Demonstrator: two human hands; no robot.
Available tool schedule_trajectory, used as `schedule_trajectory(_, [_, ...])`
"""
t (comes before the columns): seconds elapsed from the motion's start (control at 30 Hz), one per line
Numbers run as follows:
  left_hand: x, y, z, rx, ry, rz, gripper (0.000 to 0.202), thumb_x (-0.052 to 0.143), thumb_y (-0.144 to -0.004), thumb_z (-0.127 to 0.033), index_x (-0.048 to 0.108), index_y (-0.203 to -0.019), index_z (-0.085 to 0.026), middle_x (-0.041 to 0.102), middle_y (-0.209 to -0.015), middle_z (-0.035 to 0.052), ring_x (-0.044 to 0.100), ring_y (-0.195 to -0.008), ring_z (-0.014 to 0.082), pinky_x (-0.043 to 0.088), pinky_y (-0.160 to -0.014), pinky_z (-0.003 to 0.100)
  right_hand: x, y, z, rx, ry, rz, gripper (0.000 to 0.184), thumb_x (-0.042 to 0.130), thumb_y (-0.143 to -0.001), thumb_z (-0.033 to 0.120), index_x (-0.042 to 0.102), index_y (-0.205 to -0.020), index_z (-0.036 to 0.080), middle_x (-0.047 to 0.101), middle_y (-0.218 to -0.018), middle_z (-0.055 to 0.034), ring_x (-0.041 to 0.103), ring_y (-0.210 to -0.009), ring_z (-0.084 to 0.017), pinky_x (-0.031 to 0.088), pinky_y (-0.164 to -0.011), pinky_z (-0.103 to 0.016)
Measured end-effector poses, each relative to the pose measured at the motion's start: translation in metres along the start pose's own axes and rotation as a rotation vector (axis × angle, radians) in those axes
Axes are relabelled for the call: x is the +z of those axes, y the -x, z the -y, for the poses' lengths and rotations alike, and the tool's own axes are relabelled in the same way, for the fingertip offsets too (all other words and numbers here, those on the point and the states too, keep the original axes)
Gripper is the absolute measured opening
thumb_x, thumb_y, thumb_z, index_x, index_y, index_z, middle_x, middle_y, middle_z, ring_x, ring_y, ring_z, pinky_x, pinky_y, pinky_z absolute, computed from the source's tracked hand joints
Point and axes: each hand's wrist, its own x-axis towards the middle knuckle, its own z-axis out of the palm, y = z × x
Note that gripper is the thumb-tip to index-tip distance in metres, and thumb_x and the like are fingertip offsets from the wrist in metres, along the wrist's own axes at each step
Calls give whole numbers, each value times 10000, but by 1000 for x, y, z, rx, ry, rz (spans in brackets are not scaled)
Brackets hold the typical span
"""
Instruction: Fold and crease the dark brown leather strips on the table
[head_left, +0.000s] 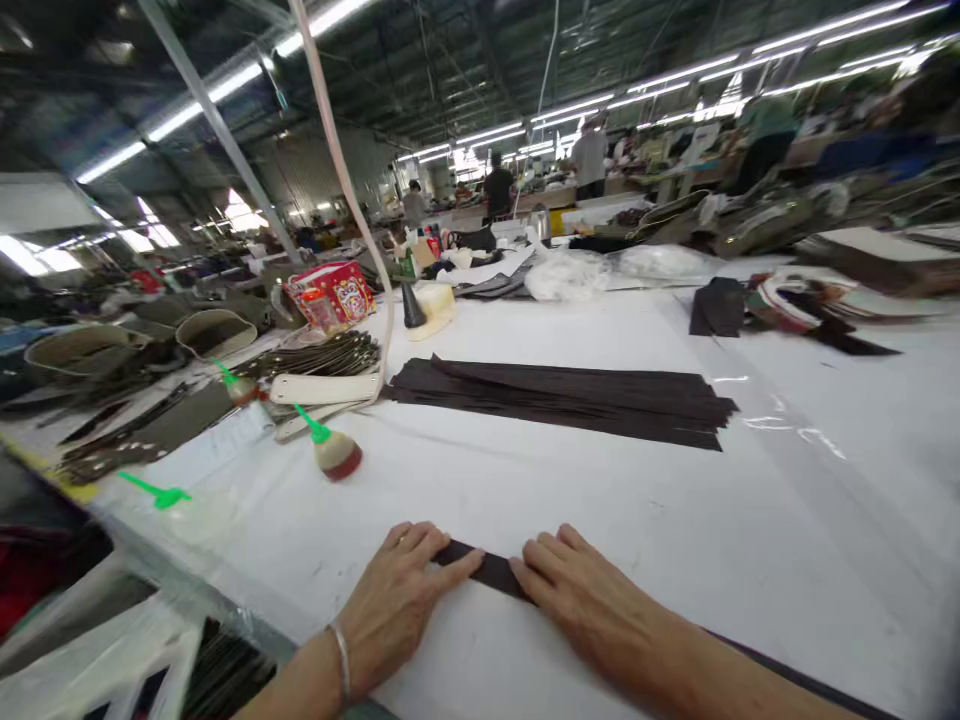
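A narrow dark brown strip (493, 571) of fabric or leather lies on the white tabletop right in front of me. My left hand (401, 600), with a bracelet on its wrist, has its fingers curled over the strip's left end, the thumb lying on top. A short stretch to the right, my right hand (574, 592) presses the same strip with bent fingers and thumb. Past my right forearm the strip runs on toward the lower right; part of it is hidden beneath the arm. Beyond both hands lies a stack of similar dark strips (562, 398).
Left of the stack stand squeeze bottles with green nozzles, one (337, 455) holding reddish liquid. Near them are pale straps (324, 388) and a red patterned bag (334, 295). A hanging hose (341, 150) drops to the table. Coiled bands (787, 300) lie at right; people work far back.
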Motion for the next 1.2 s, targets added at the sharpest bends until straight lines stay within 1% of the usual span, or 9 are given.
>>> schedule_trajectory(0.2, [0, -2, -1, -5, -2, -49, 646, 478, -819, -15, 424, -1349, -380, 529, -1117, 47, 474, -1066, 240, 316, -936, 456, -3, 17, -6, 12, -7, -25, 192, 494, -832, 4, 520, -930, 167, 515, -885, -32, 453, -775, -187, 301, -740, -348])
schedule_trajectory(0.37, [0, 0, -4, 30, -49, -209, 599, 407, -813, 8, 511, -1287, -345, 553, -1132, 59, 466, -1132, 262, 338, -916, 458, -8, 34, -10, 13, -6, -57, 169, 483, -855, 15, 521, -917, 168, 510, -865, -28, 440, -761, -187, 294, -719, -348])
schedule_trajectory(0.47, [0, -8, -25, 27, -66, -380, 540, 363, -819, 27, 582, -1206, -279, 528, -1226, 77, 444, -1178, 267, 356, -928, 453, -9, 36, -10, -1, 20, -58, 163, 492, -850, 16, 525, -921, 159, 508, -853, -29, 433, -753, -188, 295, -718, -352])
schedule_trajectory(0.53, [2, -19, -46, 46, -21, -443, 500, 342, -844, 20, 561, -1229, -211, 540, -1214, 94, 467, -1151, 248, 391, -933, 422, -8, 35, -9, -6, 35, -59, 170, 497, -850, 16, 531, -954, 146, 512, -855, -32, 437, -761, -189, 300, -727, -355])
schedule_trajectory(0.63, [12, -35, -76, 97, 77, -432, 428, 348, -861, -16, 525, -1244, -90, 591, -1099, 124, 525, -1048, 240, 463, -907, 395, -4, 32, -7, 6, 37, -66, 126, 501, -871, 37, 537, -935, 139, 518, -858, -34, 442, -773, -189, 305, -747, -359])
schedule_trajectory(0.7, [22, -41, -87, 87, 99, -415, 426, 345, -849, -16, 525, -1233, -62, 607, -1042, 131, 555, -981, 243, 503, -871, 403, -2, 31, -6, 12, 38, -63, 94, 504, -883, 55, 533, -883, 144, 519, -853, -33, 441, -775, -189, 307, -756, -360])
schedule_trajectory(0.77, [30, -41, -88, 68, 89, -408, 458, 335, -841, -4, 501, -1264, -58, 612, -1039, 134, 566, -969, 243, 524, -860, 407, -2, 31, -6, 8, 51, -58, 84, 495, -898, 71, 536, -886, 143, 517, -849, -34, 439, -775, -190, 308, -756, -361])
schedule_trajectory(0.9, [39, -34, -80, 88, 52, -393, 495, 333, -832, 6, 475, -1300, -64, 594, -1143, 146, 543, -1073, 248, 515, -924, 409, -5, 36, -7, 7, 80, -56, 116, 461, -915, 71, 549, -967, 127, 511, -840, -35, 434, -764, -191, 311, -747, -362])
schedule_trajectory(1.2, [35, -32, -84, 82, -17, -349, 572, 335, -833, -9, 456, -1364, -179, 567, -1158, 113, 525, -1086, 241, 521, -922, 404, -17, 70, -11, 19, 73, -50, 131, 489, -901, 71, 545, -1005, 125, 498, -842, -30, 420, -758, -193, 310, -732, -354])
